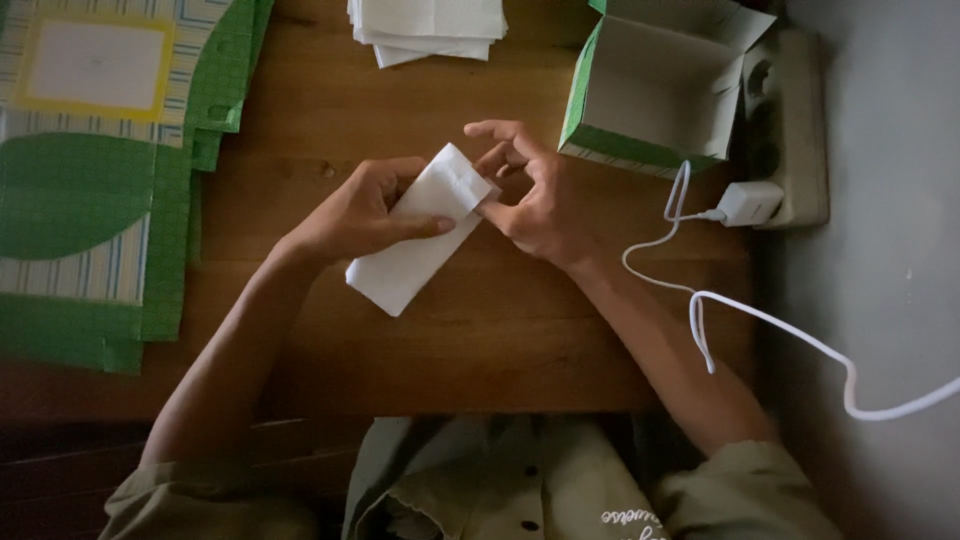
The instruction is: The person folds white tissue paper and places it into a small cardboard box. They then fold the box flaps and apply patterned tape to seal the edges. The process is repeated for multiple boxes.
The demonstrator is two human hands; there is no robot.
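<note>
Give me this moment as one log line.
left hand: holds folded white paper tissue | right hand: pinches its top end | nearby: open green cardboard box

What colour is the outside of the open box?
Green outside, pale inside; the head view shows it.

The left hand (365, 215) covers part of the folded white napkin (415, 245), so its far edge beneath the fingers (425, 226) stays unseen. Beyond the napkin, the white stack (428, 28) is cut by the top edge. Left of it, the flattened green cartons (90, 180) run off frame. The white cable (780, 325) leaves at the right edge.
</note>
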